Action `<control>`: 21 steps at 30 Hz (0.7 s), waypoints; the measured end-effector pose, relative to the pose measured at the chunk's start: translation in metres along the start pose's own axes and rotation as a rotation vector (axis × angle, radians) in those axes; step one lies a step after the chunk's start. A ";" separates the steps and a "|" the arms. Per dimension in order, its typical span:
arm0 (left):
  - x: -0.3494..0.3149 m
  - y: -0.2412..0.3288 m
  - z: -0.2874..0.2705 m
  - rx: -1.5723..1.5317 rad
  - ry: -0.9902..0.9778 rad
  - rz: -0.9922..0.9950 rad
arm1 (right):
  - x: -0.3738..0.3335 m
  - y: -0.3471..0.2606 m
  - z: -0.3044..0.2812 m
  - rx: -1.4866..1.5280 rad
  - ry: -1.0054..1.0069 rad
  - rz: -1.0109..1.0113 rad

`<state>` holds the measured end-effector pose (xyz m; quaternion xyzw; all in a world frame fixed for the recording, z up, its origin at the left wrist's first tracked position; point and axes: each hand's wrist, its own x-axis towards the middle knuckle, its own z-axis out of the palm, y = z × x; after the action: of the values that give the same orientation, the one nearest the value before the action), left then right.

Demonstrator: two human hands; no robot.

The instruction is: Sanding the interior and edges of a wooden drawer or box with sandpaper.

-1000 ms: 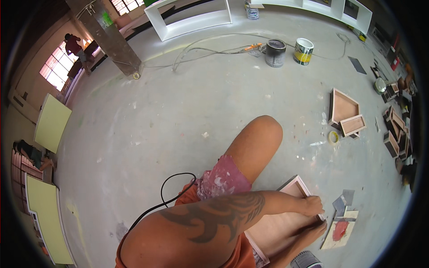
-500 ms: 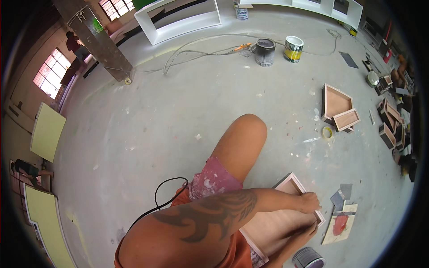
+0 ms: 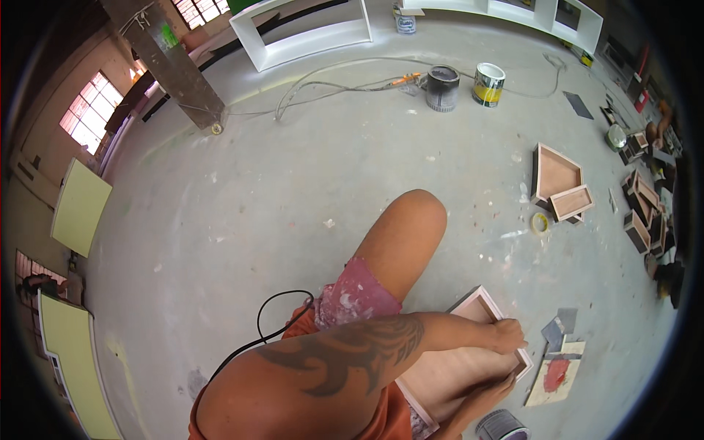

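A shallow wooden drawer (image 3: 456, 369), pale inside with a dark outer side, lies tilted beside my raised knee. My left hand (image 3: 509, 336) comes across it, its fingers bent down closed at the rim near the right-hand corner. Whatever those fingers pinch is too small or hidden to make out. Below it, my right hand (image 3: 501, 389) grips the drawer's edge near the same end. My left forearm hides part of the drawer's middle.
Right of the drawer lie a board with a red smear (image 3: 556, 375) and grey sandpaper sheets (image 3: 565, 320). A paint can (image 3: 502, 425) stands close below my right hand. Farther off are wooden drawers (image 3: 559, 176), a tape roll (image 3: 540, 223), two cans (image 3: 443, 88) and a hose (image 3: 330, 84).
The whole view has shifted slightly. Both hands keep nearly the same place on the drawer, the left one a touch lower along the rim. A distant person at upper left is out of sight.
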<state>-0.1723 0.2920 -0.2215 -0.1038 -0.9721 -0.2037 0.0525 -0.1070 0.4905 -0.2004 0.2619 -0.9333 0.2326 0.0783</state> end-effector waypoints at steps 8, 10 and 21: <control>-0.002 -0.005 0.001 0.007 0.001 -0.001 | 0.018 -0.014 -0.005 0.129 -0.034 0.056; -0.002 0.001 -0.003 -0.012 -0.008 0.002 | -0.007 -0.013 -0.015 0.055 -0.059 0.077; 0.000 -0.019 0.011 -0.198 -0.070 -0.166 | -0.007 -0.006 0.006 0.227 -0.009 0.113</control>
<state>-0.1773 0.2794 -0.2394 -0.0346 -0.9537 -0.2985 -0.0091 -0.0977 0.4862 -0.2053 0.2172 -0.9146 0.3396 0.0306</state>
